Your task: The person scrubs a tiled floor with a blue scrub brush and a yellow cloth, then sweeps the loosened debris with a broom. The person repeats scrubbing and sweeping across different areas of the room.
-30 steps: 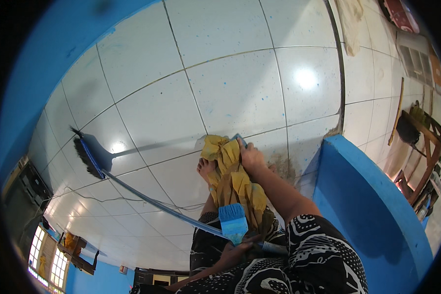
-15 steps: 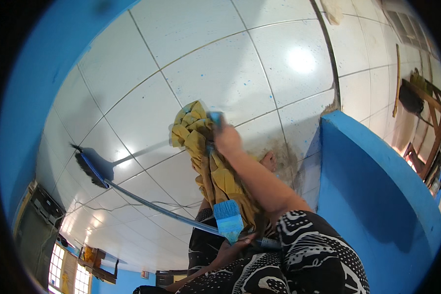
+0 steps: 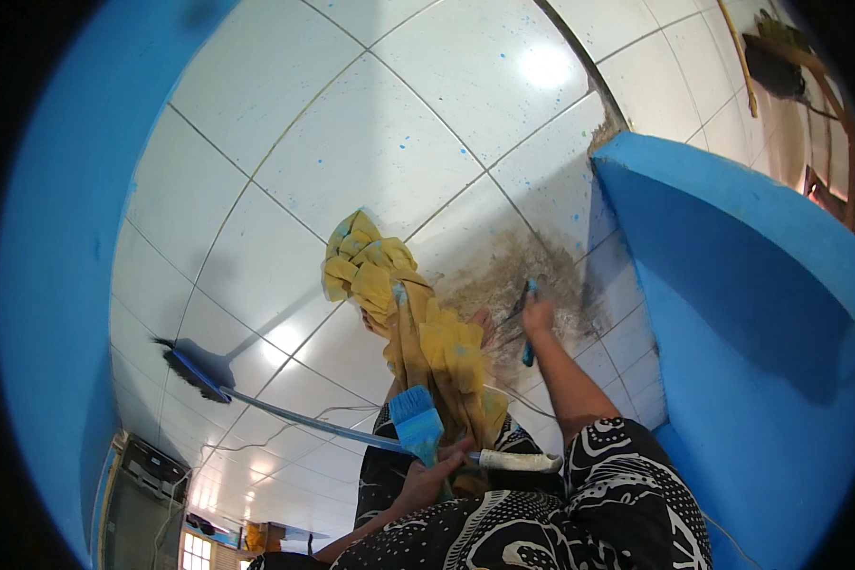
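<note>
Low in the picture, my left hand [image 3: 426, 483] is closed round the handle of a wide paintbrush [image 3: 416, 418], its bristles coated in light blue. The same hand is at the grey pole of a broom [image 3: 299, 415], whose dark-bristled head lies off to the left. A crumpled mustard-yellow cloth [image 3: 380, 280] with blue smears hangs down from beside this hand. Away to the right, my right hand [image 3: 539, 313] is closed on a small dark-handled tool [image 3: 528, 354] with blue on its upper end. Its working end is too small to make out.
Blue spots dot the white tiled floor [image 3: 351, 161]. A brown stain [image 3: 513, 271] spreads by my bare feet. A low blue wall [image 3: 722, 275] curves along the right, and another blue wall [image 3: 66, 237] stands left. A thin cable [image 3: 256, 442] runs across the floor behind the broom.
My right hand has moved from beside the yellow cloth to the right, over the stained tiles. The view has shifted, and the pale grip of the broom pole now shows.
</note>
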Action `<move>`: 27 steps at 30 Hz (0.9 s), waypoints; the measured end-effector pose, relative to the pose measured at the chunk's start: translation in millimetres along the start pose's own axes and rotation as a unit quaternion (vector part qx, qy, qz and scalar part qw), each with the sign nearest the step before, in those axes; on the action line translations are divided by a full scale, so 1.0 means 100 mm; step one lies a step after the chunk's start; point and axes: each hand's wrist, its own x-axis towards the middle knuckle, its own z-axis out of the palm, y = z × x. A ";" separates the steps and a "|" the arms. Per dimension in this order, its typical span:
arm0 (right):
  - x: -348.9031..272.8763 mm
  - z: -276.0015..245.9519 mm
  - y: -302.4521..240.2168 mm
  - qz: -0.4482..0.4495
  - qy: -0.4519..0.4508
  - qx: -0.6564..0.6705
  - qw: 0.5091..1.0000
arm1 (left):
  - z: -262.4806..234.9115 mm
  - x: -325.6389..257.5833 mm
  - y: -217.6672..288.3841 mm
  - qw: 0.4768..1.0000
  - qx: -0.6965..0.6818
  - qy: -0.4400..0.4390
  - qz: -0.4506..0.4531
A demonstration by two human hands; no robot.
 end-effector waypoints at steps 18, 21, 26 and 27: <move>-0.34 0.48 0.04 0.007 0.048 0.004 0.999 | 0.33 0.12 -0.12 0.980 0.096 0.169 0.031; -0.19 -0.05 -0.21 0.073 0.018 0.059 0.995 | 0.36 0.07 -0.19 0.982 0.087 0.163 0.040; 0.30 -0.16 0.03 0.102 0.083 0.105 0.986 | 0.35 0.18 -0.35 0.986 0.091 0.137 0.021; 0.19 0.04 0.07 0.070 0.103 0.080 0.989 | 0.37 0.21 -0.37 0.984 0.095 0.147 0.021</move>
